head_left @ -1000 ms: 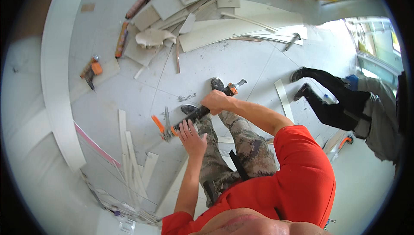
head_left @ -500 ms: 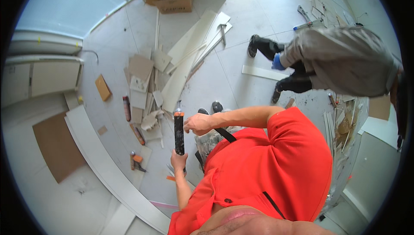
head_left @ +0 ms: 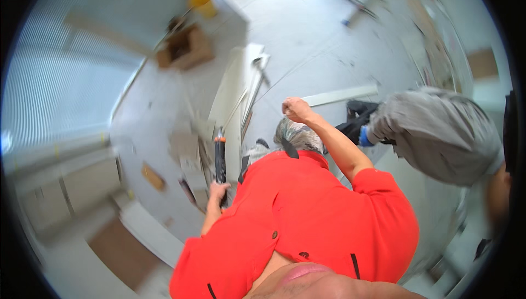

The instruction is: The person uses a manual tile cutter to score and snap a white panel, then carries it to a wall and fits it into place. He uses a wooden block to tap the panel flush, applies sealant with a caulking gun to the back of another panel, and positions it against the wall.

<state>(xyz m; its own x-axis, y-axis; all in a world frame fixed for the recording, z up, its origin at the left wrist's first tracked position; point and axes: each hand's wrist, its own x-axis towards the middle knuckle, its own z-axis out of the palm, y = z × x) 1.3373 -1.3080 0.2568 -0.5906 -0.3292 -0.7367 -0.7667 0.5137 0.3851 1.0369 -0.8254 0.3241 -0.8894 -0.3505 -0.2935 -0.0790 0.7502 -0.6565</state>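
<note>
In my left hand (head_left: pixel 219 189) is a caulking gun (head_left: pixel 220 162), gripped at its lower end. It has a black barrel, an orange collar near the top and a metallic tip pointing away from me. My right hand (head_left: pixel 297 110) is apart from it, out in front with the fingers curled in. Whatever those fingers may hold is hidden. Just beyond my right hand a long pale board (head_left: pixel 342 95) lies on the floor. Pale panels (head_left: pixel 229 99) lie past the gun's tip, with a hammer (head_left: pixel 261 71) on their far end.
A co-worker in grey trousers (head_left: pixel 444 134) bends over at my right, a blue glove (head_left: pixel 364 135) showing. An open cardboard box (head_left: pixel 194 47) and a yellow bucket (head_left: pixel 203 4) stand at the far left. Scrap boards (head_left: pixel 186 148) and a brown block (head_left: pixel 153 177) lie at left.
My right hand has left the caulking gun's barrel and swung right and forward. The gun stays in my left hand. The whole view has turned and blurred; the co-worker appears lower.
</note>
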